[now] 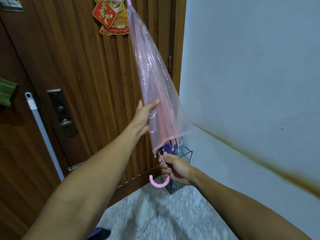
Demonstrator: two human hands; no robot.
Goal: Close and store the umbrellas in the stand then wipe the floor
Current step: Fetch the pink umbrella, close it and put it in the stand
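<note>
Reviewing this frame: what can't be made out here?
All in the head view:
- Stand: mostly behind the right hand and the pink umbrella; its contents show only as purple and blue bits.
- Left hand fingers: behind the canopy.
- Umbrella tip: cut off by the top edge.
- Mop handle: its lower end is behind the left arm.
- Dark purple thing at the bottom edge: cut off, unidentifiable.

Translucent pink umbrella (155,80), brown ribbed door (86,75), speckled grey floor (155,213)
</note>
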